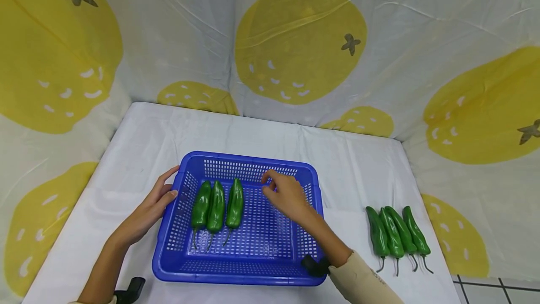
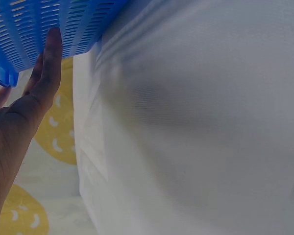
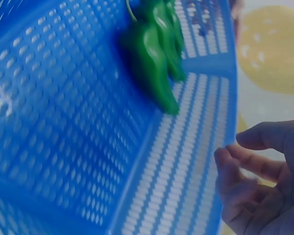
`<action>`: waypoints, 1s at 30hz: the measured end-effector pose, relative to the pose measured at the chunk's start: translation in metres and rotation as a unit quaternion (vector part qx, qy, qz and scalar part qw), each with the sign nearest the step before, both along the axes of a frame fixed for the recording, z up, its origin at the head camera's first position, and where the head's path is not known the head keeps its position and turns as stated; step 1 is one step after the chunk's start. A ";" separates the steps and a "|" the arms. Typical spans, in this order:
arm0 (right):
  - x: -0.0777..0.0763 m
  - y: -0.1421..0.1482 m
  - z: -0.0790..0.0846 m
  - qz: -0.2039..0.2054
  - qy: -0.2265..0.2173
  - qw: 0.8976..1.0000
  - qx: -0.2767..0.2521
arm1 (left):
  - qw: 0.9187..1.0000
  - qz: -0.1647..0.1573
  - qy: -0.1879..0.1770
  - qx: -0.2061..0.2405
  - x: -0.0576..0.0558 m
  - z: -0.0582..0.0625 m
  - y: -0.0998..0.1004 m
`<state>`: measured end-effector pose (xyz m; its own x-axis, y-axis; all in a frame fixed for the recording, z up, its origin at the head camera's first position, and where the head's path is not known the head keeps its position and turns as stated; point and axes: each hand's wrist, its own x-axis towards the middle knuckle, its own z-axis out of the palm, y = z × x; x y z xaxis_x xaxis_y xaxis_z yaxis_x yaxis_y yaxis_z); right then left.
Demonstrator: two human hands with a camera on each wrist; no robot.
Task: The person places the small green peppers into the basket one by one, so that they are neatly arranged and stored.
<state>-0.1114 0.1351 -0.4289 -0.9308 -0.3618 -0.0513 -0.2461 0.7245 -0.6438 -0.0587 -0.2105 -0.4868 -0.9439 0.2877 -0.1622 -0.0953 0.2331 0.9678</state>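
A blue plastic basket (image 1: 270, 279) with slotted walls stands on the white cloth. My left hand (image 1: 145, 210) holds its left side, thumb at the rim and long fingers against the outer wall, as the left wrist view (image 2: 27, 105) shows. Three green peppers (image 1: 216, 208) lie side by side in the basket's left half, stems toward me. Over the right half of the basket hovers my right hand (image 1: 288, 196), its fingers loosely bent with nothing between them. In the right wrist view the right hand (image 3: 264, 181) appears beside the basket wall, apart from the peppers (image 3: 149, 54).
Several more green peppers (image 1: 392, 236) lie in a row on the white cloth (image 1: 346, 172) to the right of the basket. A lemon-print curtain (image 1: 270, 121) rises behind and at both sides. Tiled floor (image 1: 485, 292) shows at the lower right corner.
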 end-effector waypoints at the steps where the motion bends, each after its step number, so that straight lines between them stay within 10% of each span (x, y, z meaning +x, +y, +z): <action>1: 0.001 0.006 0.002 -0.006 -0.001 1.000 -0.005 | 1.000 0.000 -0.001 0.000 0.000 0.000 0.000; 13: 0.008 0.085 0.016 -0.089 0.017 0.996 -0.007 | 1.000 0.001 -0.001 0.000 0.000 -0.001 -0.001; 30: 0.033 0.188 -0.009 -0.234 -0.003 0.970 0.074 | 1.000 -0.006 0.005 0.005 -0.001 0.000 -0.001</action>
<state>-0.0788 0.3228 -0.4378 -0.9909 0.1109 -0.0761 0.1344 0.8403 -0.5252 -0.0601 -0.2118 -0.4868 -0.9420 0.3004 -0.1498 -0.0830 0.2238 0.9711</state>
